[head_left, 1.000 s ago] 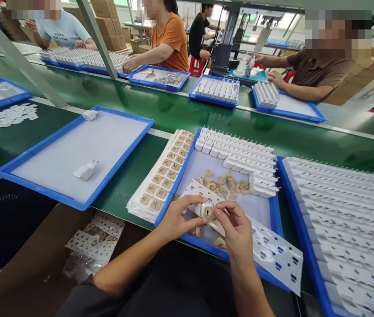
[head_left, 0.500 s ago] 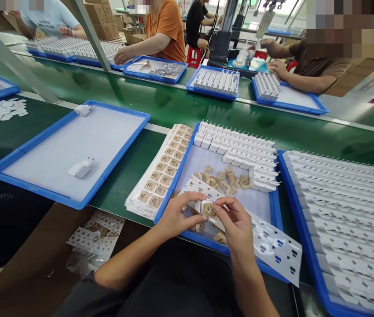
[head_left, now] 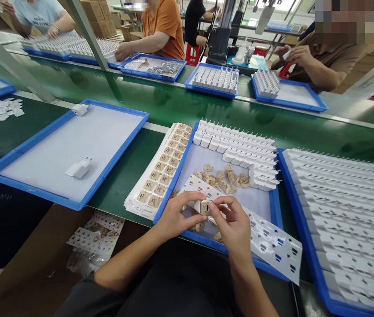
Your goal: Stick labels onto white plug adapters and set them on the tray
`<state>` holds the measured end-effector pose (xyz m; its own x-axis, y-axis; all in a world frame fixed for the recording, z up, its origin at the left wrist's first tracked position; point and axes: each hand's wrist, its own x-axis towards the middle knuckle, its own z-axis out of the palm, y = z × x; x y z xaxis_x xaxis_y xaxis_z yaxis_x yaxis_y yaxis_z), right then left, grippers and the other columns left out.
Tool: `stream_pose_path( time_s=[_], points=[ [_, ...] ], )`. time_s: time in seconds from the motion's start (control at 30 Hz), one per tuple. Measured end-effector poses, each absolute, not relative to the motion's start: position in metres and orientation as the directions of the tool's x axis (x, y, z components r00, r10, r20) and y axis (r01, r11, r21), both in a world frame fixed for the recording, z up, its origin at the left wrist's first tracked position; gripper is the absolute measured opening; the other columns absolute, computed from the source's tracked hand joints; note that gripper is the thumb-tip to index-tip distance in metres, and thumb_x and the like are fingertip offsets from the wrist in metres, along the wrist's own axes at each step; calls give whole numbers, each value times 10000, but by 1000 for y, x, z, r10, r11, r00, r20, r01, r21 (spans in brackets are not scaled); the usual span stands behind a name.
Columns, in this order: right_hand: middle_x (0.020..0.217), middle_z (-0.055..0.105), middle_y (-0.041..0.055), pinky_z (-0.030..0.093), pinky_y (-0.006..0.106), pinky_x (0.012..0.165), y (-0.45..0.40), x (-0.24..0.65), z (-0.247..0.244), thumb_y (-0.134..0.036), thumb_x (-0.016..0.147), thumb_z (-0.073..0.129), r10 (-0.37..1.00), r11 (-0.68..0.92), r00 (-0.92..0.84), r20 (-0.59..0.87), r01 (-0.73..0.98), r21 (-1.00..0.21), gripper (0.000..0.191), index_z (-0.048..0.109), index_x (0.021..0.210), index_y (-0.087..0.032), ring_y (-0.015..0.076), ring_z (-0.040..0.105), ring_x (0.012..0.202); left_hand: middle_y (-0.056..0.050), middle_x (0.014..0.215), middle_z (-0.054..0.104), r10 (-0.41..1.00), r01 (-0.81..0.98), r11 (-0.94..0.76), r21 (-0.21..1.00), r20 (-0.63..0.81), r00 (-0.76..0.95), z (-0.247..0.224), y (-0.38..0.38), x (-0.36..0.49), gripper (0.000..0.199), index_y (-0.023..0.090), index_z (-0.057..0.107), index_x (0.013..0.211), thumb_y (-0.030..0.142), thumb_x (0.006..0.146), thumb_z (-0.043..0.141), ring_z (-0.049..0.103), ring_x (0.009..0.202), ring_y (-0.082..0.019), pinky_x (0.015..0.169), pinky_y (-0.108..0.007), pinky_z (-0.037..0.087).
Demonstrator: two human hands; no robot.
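Note:
A white plug charger (head_left: 198, 205) is gripped between the thumb and fingers of my left hand (head_left: 177, 215), its port face turned toward me. On that face lies a brown sticker (head_left: 204, 209) with a dark slot in it. My right hand (head_left: 235, 222) pinches at the sticker's right edge, thumb against the face and index finger above. Beneath both hands a white punched backing sheet (head_left: 274, 242) lies slantwise across a blue tray (head_left: 274, 207). Loose brown pieces (head_left: 231, 178) are scattered in that tray, with rows of white chargers (head_left: 236, 143) behind them.
Left of the tray lies a stack of sticker sheets (head_left: 160, 178). Farther left, a blue-rimmed tray (head_left: 108, 187) holds two chargers. A full charger tray (head_left: 301, 220) stands at right. Co-workers sit across the green bench (head_left: 160, 103). Below is a box with used sheets (head_left: 99, 233).
My right thumb has moved left onto the sticker's face, and the sticker now sits closer against the charger. My left hand keeps its hold. Across the bench, a co-worker's hands have risen.

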<state>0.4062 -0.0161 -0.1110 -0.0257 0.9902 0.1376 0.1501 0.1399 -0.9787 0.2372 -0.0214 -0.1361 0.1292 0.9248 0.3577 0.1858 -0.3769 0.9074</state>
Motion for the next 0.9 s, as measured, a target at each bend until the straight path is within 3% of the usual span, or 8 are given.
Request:
stream_pose_path(
  time_s=[0.27,0.37,0.5,0.63,0.73,0.9],
  points=[
    [841,628,2,551,302,701,-17,402,-113,-235,906,661,951,303,-44,307,348,-887,18,643,905,-233,157,623,758,-87,1161,722,923,200,-384,902,365,124,-137,-22,236,393,206,647,1141,205,778,799,674,1115,-219,1010,-358,526],
    [973,606,35,568,307,687,-17,401,-115,-234,896,672,921,364,-28,389,423,-830,107,640,998,-244,162,614,786,-85,1146,721,923,187,-383,905,368,110,-139,-22,236,389,207,638,1134,208,779,798,677,1102,-219,994,-361,537],
    [1089,569,55,579,286,661,-17,402,-116,-302,846,733,965,257,-129,227,309,-916,295,616,1116,-277,184,605,887,-100,1138,708,925,144,-379,914,378,40,-144,-24,239,325,204,618,1103,225,815,765,676,1097,-222,964,-370,557],
    [1043,573,34,570,288,715,-18,405,-120,-297,843,737,981,118,-166,101,93,-989,225,667,1056,-293,187,597,927,-107,1111,693,923,83,-386,919,385,30,-147,-25,239,307,199,613,1054,235,801,782,683,1075,-227,917,-368,578],
    [1008,589,31,548,290,737,-15,409,-125,-281,883,694,983,71,-165,75,-29,-997,111,738,984,-297,185,604,928,-98,1096,688,911,47,-411,910,410,37,-149,-25,238,353,206,605,1047,230,766,817,687,1058,-225,880,-353,586],
    [1001,600,39,515,319,827,-14,408,-128,-287,925,637,983,91,-161,93,-21,-996,139,741,1018,-286,196,587,974,-93,1097,680,888,125,-459,880,460,15,-149,-25,240,378,211,579,1042,218,754,825,682,1051,-221,886,-367,573]
  ],
)
